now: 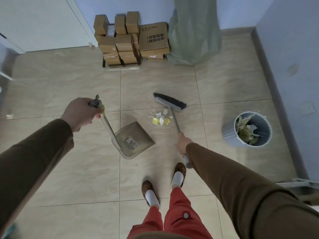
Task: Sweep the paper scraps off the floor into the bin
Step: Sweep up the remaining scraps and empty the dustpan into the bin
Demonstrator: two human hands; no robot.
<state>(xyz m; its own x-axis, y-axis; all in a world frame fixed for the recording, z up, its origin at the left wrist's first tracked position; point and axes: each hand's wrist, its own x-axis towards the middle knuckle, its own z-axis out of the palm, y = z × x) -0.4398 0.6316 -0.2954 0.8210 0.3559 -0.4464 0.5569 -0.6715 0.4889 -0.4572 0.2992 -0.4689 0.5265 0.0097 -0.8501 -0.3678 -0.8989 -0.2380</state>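
Observation:
A small heap of white and yellow paper scraps (161, 118) with thin sticks lies on the tiled floor at the centre. My right hand (183, 144) grips the handle of a grey broom, whose black-bristled head (170, 101) rests just behind the heap. My left hand (82, 113) holds the top of a long dustpan handle. The brownish dustpan (133, 140) sits on the floor to the left of the heap, its mouth turned toward the scraps. At the right stands a grey round bin (249, 129) with scraps and sticks inside.
Stacked cardboard boxes (127, 40) and a full pale green sack (194, 31) stand against the far wall. A blue wall with a grey skirting runs along the right. My feet (164, 185) in patterned slippers stand just behind the dustpan. A small scrap (9, 116) lies far left.

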